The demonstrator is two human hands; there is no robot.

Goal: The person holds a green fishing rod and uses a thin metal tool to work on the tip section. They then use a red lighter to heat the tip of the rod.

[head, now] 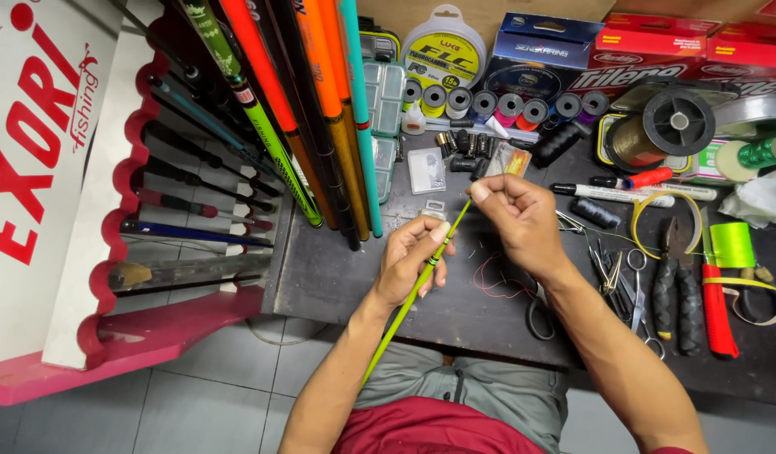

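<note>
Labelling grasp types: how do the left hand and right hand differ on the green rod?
The left hand wraps the thin green rod partway along its shaft, fingers curled round it. The right hand pinches at the rod's tip between thumb and fingertips, sitting higher and farther over the dark table. Both are bare and touch the same rod.

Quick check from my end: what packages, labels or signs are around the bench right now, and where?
Sign panel: far left on the rod rack, white with big red lettering.
Round line pack: back centre, clear plastic, yellow-and-black label.
Blue box: back, right of it, rectangular.
Red boxes: back right, rectangular, white lettering.
No screens.
</note>
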